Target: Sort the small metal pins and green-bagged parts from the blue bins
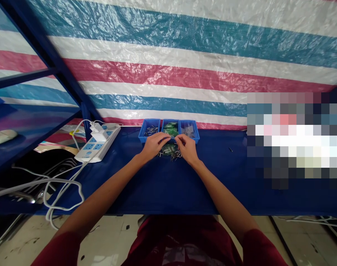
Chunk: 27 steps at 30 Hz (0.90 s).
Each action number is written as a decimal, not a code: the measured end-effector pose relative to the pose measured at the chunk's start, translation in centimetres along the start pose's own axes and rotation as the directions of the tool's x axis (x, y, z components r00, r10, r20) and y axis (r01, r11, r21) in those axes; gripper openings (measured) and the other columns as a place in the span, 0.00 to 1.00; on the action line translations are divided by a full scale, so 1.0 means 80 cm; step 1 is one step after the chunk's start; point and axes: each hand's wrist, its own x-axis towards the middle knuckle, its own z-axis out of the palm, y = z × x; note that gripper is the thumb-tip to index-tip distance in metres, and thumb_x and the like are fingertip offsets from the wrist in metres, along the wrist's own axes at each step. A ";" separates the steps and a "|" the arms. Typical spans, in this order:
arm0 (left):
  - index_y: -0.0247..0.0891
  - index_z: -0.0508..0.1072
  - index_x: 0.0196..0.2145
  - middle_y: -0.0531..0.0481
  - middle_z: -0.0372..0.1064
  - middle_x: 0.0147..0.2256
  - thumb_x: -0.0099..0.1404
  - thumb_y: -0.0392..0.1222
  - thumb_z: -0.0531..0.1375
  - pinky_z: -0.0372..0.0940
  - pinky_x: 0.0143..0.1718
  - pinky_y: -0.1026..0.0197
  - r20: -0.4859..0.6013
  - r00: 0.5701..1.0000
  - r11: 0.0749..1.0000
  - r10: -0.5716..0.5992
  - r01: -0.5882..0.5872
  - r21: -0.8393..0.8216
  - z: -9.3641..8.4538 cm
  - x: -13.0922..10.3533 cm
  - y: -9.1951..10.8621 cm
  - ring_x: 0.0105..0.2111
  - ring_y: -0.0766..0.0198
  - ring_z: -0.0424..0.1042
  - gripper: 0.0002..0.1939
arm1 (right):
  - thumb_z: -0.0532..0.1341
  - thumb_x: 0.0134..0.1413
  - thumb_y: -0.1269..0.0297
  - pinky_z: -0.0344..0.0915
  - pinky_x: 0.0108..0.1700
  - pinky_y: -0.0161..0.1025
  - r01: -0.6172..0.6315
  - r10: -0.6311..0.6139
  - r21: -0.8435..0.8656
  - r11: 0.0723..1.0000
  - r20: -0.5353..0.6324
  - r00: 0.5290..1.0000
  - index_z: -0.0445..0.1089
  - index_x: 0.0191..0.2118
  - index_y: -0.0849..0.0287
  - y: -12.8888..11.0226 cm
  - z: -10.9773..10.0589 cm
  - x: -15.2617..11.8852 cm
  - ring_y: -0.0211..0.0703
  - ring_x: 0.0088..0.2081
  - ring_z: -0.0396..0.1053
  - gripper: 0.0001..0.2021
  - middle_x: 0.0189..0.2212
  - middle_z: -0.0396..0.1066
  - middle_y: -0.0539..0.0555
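Note:
Three blue bins stand side by side at the back of the blue table. Dark metal pins lie in the left bin (140, 135), green pieces in the middle bin (171, 129), and clear pieces in the right bin (196, 135). My left hand (154, 145) and my right hand (187, 147) meet in front of the middle bin, fingertips pinched close together. Whatever they hold is too small to make out. Below them on the table lies a pile of metal pins (176, 155) with greenish clear pieces (168, 149).
A white power strip (101, 147) with plugged-in adapters and looping white cables (81, 192) lies at the left. One small dark pin (231, 149) rests on the table (235, 173) to the right. Striped sheeting hangs behind; the far right is pixelated.

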 end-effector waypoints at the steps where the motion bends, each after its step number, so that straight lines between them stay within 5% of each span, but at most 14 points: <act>1: 0.38 0.74 0.39 0.46 0.76 0.37 0.70 0.47 0.52 0.69 0.42 0.59 -0.014 1.000 1.000 0.011 -0.011 0.007 0.001 0.000 -0.002 0.38 0.62 0.74 0.14 | 0.53 0.60 0.58 0.64 0.35 0.35 0.000 0.000 0.000 1.000 0.003 1.000 0.69 0.34 0.58 0.001 0.000 -0.001 0.41 0.30 0.69 0.12 0.28 0.71 0.52; 13: 0.36 0.75 0.39 0.45 0.76 0.37 0.70 0.42 0.54 0.68 0.44 0.59 -0.040 0.994 0.993 0.103 -0.100 0.064 -0.001 -0.026 -0.011 0.38 0.62 0.75 0.11 | 0.51 0.63 0.57 0.64 0.38 0.36 0.093 -0.086 -0.089 0.992 0.075 0.993 0.71 0.36 0.59 0.005 0.000 -0.011 0.42 0.33 0.69 0.15 0.32 0.72 0.54; 27: 0.36 0.75 0.38 0.45 0.76 0.36 0.70 0.42 0.54 0.68 0.43 0.60 -0.092 0.992 0.995 0.090 -0.085 0.050 0.003 -0.029 -0.013 0.37 0.62 0.75 0.12 | 0.55 0.61 0.60 0.65 0.32 0.36 0.262 -0.264 -0.038 0.964 -0.057 0.963 0.71 0.36 0.58 0.009 0.001 -0.014 0.39 0.28 0.66 0.10 0.30 0.71 0.53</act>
